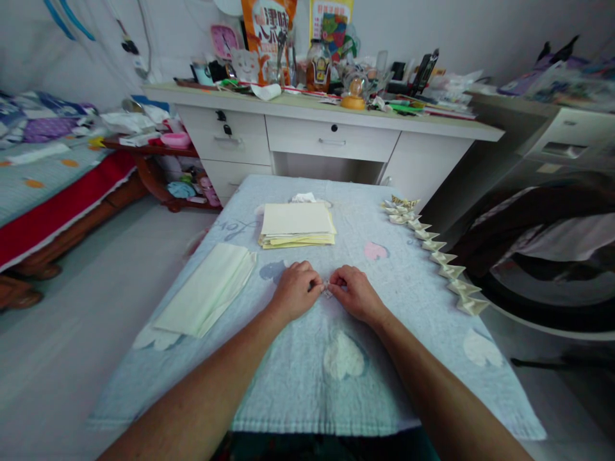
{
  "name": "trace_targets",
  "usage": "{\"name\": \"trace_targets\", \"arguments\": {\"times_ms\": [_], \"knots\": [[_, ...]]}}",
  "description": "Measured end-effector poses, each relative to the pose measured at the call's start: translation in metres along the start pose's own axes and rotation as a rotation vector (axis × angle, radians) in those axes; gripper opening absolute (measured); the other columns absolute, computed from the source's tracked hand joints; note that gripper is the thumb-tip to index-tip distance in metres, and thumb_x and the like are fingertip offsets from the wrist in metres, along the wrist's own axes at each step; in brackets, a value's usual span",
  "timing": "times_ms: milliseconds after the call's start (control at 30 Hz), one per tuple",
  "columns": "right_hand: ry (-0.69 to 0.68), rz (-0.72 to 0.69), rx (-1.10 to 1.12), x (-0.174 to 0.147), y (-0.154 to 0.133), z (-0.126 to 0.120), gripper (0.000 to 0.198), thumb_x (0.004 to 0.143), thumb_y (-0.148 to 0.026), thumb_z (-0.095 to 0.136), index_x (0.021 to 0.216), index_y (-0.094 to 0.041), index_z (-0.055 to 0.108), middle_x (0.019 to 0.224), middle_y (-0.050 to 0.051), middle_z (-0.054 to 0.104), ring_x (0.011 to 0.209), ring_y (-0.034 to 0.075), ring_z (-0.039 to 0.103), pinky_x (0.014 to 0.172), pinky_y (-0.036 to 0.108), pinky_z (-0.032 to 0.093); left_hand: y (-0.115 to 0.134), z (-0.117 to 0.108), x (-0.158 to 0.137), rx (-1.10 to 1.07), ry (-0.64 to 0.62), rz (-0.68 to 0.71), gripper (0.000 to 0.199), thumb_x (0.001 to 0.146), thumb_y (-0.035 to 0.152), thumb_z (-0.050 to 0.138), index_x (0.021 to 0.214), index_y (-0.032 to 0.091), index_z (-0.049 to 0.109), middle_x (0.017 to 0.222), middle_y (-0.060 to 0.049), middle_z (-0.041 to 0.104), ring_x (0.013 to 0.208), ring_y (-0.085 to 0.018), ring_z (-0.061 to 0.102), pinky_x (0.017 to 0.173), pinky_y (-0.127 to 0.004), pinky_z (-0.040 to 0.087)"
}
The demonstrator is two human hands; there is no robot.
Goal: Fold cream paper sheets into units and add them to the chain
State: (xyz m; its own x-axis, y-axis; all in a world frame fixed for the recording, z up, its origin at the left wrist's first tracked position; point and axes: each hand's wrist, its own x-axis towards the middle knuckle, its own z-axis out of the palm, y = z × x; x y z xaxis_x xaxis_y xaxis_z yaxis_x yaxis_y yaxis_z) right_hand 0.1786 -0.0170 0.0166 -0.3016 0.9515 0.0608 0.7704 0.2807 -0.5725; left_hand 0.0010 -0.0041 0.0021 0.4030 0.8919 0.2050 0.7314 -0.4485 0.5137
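- Right at the middle of the frame, between the fingertips of both hands, sits a small paper piece [327, 291], just above the cloth-covered desk [293, 384].
- The left hand [298, 288] pinches it from one side with thumb and forefinger, the other fingers curled; the right hand [353, 292] mirrors that from the other side.
- I'd expect it to weigh almost nothing: thin, fairly crisp along any crease, not slippery, but easy to crush or tear if tugged.
- Best hold, to my mind, is a light fingertip pinch at its two outer edges (just about what I'm seeing), leaving the middle unsquashed.
- It looks whitish with some darker marks, tiny and partly covered by the fingers; from here I can't make out its exact folds.
- Above centre in the frame lies a neat paper stack [298, 221], cream on top with yellow sheets showing below.
- Towards the left, pale greenish folded sheets [206, 291] lie slantwise, layers fanned along one edge.
- Down the right side runs a row of folded paper pieces [442, 258], pointed and cream, with patterned ones at its far end.
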Motion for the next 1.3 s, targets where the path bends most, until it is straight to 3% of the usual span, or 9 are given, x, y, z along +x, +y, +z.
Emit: {"name": "trace_targets", "arguments": {"times_ms": [333, 467, 867, 1100, 1300], "knots": [[0.008, 0.041, -0.122, 0.002, -0.004, 0.005, 0.008, 0.084, -0.021, 0.058, 0.077, -0.018, 0.061, 0.080, 0.003, 0.060, 0.080, 0.017, 0.051, 0.072, 0.028, 0.029, 0.001, 0.001, -0.001, 0.014, 0.011, -0.014, 0.013, 0.080, 0.025, 0.060, 0.070, 0.020, 0.066, 0.080, -0.003, 0.058, 0.084, -0.019, 0.055, 0.078, -0.032, 0.041], [0.038, 0.062, -0.094, 0.003, -0.005, 0.004, 0.002, 0.082, -0.019, 0.059, 0.081, -0.018, 0.058, 0.078, 0.001, 0.060, 0.075, 0.015, 0.050, 0.071, 0.027, 0.029, 0.001, 0.002, 0.000, 0.030, 0.014, -0.012, 0.017, 0.083, 0.027, 0.057, 0.070, 0.020, 0.066, 0.079, -0.003, 0.058, 0.084, -0.019, 0.055, 0.078, -0.032, 0.041], [0.019, 0.061, -0.124, 0.006, -0.003, 0.005, 0.009, 0.084, -0.020, 0.056, 0.077, -0.018, 0.061, 0.077, 0.002, 0.061, 0.076, 0.016, 0.051, 0.071, 0.027, 0.030, 0.005, 0.004, 0.001, 0.082, 0.016, -0.054, 0.016, 0.082, 0.026, 0.057, 0.070, 0.020, 0.064, 0.080, -0.004, 0.057, 0.085, -0.020, 0.055, 0.078, -0.033, 0.040], [0.080, 0.142, -0.204, 0.004, -0.003, 0.009, 0.009, 0.083, -0.029, 0.062, 0.085, -0.021, 0.062, 0.090, 0.006, 0.058, 0.088, 0.022, 0.048, 0.072, 0.030, 0.029, 0.008, 0.005, -0.001, 0.102, 0.043, -0.120, 0.010, 0.079, 0.029, 0.063, 0.074, 0.021, 0.062, 0.085, -0.004, 0.056, 0.089, -0.022, 0.052, 0.077, -0.034, 0.037], [0.097, 0.195, -0.224, 0.001, -0.007, 0.007, 0.011, 0.082, -0.033, 0.064, 0.086, -0.022, 0.063, 0.103, 0.008, 0.053, 0.095, 0.025, 0.044, 0.078, 0.036, 0.030, 0.011, 0.004, -0.006, 0.154, 0.073, -0.228, 0.017, 0.076, 0.040, 0.067, 0.080, 0.024, 0.061, 0.095, -0.005, 0.055, 0.096, -0.027, 0.046, 0.078, -0.039, 0.033]]}}
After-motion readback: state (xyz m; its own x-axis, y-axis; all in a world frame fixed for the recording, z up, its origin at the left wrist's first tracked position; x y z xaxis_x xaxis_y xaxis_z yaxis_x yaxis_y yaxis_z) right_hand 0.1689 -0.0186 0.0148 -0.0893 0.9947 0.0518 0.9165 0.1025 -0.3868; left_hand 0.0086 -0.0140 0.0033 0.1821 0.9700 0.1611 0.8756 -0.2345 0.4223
